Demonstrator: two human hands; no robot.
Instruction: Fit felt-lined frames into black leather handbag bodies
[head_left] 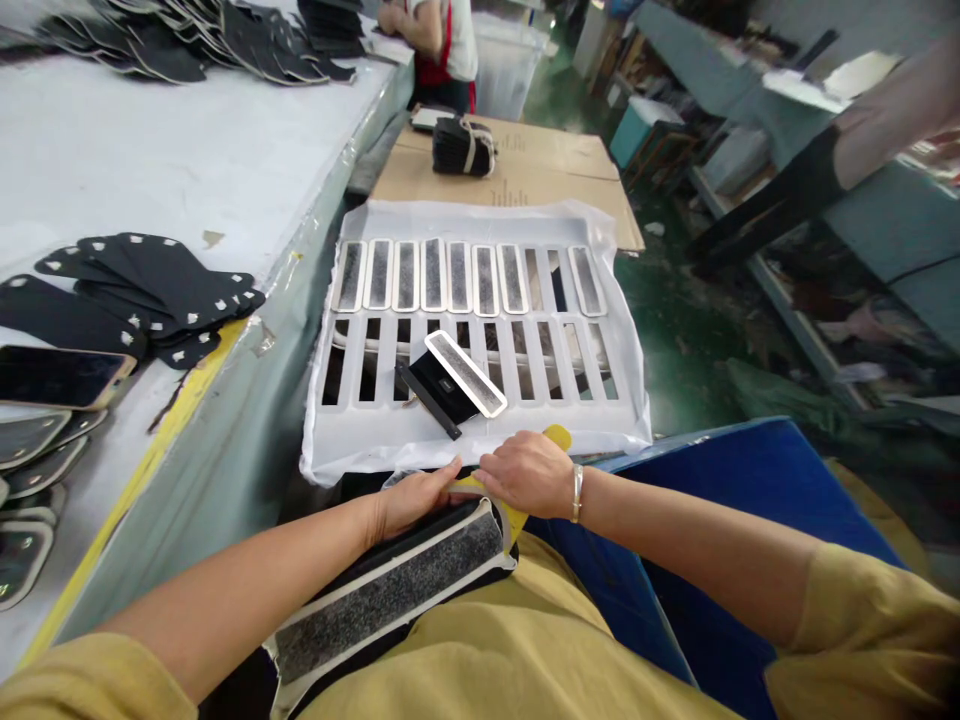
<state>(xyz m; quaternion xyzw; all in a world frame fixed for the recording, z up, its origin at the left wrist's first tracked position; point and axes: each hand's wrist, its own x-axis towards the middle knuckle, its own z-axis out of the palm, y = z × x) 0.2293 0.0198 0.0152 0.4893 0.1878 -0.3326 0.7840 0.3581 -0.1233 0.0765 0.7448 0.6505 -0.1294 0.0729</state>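
Note:
My right hand point(534, 472) is closed around a bendy yellow strip point(519, 522), whose rounded end sticks out above the knuckles. Close beside it, my left hand point(416, 500) has its thumb and fingers pinched near the strip's left end; what they grip is partly hidden. Below both hands, a long dark-grey speckled piece with a pale border point(397, 585) lies over a black support against my body. Ahead, a loose grey strip with a white rim point(466, 375) rests slanted on a small black piece point(442, 390), on a white slotted rack point(375, 440).
Several white-rimmed grey strips point(434, 275) lie in the rack's far row. Left is a table point(187, 150) with black panels point(150, 280) and a phone point(64, 377). A strapped black bundle point(459, 147) sits on cardboard point(540, 160). A blue board point(735, 500) stands right; another person point(446, 45) is beyond.

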